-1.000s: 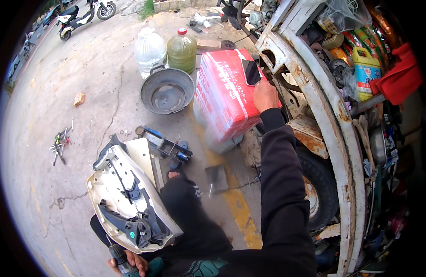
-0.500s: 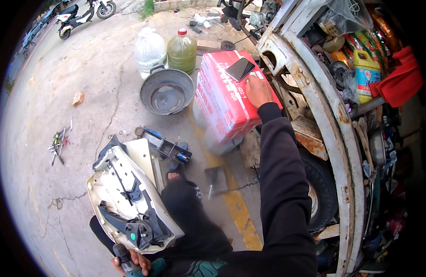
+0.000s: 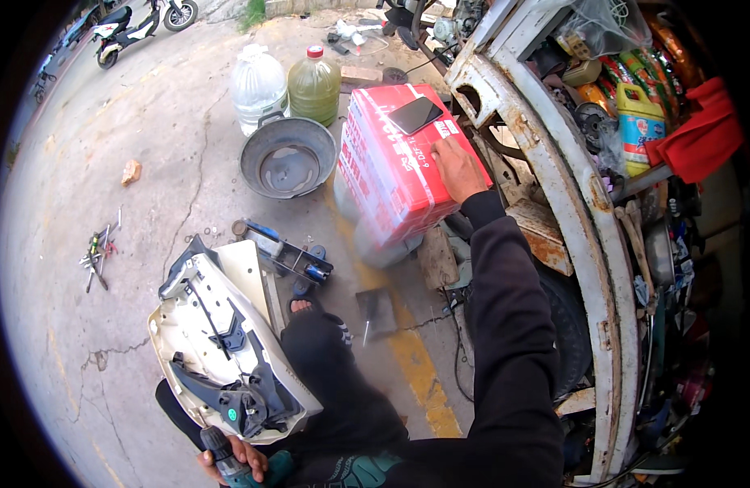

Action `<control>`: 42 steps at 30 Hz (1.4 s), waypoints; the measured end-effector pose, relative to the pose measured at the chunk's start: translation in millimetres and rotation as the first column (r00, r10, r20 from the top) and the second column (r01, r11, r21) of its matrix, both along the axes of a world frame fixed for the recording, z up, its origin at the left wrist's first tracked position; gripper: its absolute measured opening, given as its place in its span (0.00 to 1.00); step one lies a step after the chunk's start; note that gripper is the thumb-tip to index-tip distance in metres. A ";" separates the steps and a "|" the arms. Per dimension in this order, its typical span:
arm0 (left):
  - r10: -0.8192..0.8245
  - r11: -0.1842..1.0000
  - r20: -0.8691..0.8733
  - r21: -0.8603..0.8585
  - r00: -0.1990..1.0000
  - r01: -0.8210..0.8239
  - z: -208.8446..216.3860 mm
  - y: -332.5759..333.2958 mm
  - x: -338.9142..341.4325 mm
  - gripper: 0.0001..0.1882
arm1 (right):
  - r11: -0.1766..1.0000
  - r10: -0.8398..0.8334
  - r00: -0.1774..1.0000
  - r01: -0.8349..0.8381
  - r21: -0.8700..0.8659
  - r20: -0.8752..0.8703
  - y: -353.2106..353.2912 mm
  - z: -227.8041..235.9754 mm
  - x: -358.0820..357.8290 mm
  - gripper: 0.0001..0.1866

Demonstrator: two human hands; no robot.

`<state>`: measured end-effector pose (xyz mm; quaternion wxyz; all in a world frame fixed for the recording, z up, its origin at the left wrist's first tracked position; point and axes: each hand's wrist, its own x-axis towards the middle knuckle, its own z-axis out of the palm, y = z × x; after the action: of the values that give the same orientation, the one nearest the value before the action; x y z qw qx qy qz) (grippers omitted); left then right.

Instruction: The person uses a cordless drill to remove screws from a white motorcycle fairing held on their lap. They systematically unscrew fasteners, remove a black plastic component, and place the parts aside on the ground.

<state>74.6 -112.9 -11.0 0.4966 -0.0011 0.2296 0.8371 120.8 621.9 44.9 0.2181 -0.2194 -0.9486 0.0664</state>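
Observation:
My left hand (image 3: 250, 457) is wrapped round a teal and black cordless drill (image 3: 220, 447) at the lower edge. Its chuck points up beside a cream plastic scooter body panel (image 3: 176, 319), which lies tilted by my legs with black parts fixed inside. On top of a red cardboard box (image 3: 383, 191), my right hand (image 3: 460, 169) rests with its fingers drawn together, their tips down on the lid. Whatever may be under those fingertips is hidden. Just beyond them lies a dark-screened phone (image 3: 415, 115).
A black basin (image 3: 257, 167), two big jugs (image 3: 314, 85) and a blue floor jack (image 3: 289, 254) stand ahead. Loose hand tools (image 3: 98, 256) lie at left. A rusty white vehicle frame (image 3: 590, 211) with crowded shelves closes off the right side. A dark flat piece (image 3: 377, 311) lies on the ground.
My right hand has slid slightly back toward me over the box lid, away from the phone. The left hand keeps its hold on the drill. The whole view has shifted a little.

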 end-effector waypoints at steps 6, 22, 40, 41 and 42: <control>0.006 1.000 -0.006 0.025 1.000 -0.006 0.2 -2.4 3.3 0.36 | 0.998 0.045 0.994 -0.049 -0.037 -0.096 2.9 -4.1 4.2 0.06; 0.030 0.999 -0.001 0.034 1.000 -0.030 -3.4 -8.1 6.6 0.36 | 0.880 -0.140 0.968 0.026 -0.473 -0.208 27.0 -3.6 4.7 0.18; 0.036 0.998 0.006 0.053 0.999 -0.036 6.1 9.0 3.6 0.37 | 0.514 -0.498 0.835 0.069 -0.855 -0.233 69.7 -5.0 -2.3 0.10; -0.008 0.998 -0.018 0.070 1.000 0.009 12.7 14.6 5.2 0.37 | 0.507 -0.554 0.795 0.088 -0.858 -0.245 61.4 -4.6 -2.4 0.11; 0.001 1.000 -0.037 0.023 0.999 0.000 21.2 18.4 6.9 0.37 | 0.586 -0.596 0.731 0.113 -0.802 -0.333 46.9 -1.0 -1.0 0.12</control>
<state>81.5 -94.6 10.1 0.4922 0.0198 0.2291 0.8396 119.8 668.8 43.9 0.3931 -0.4523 -0.6570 0.4574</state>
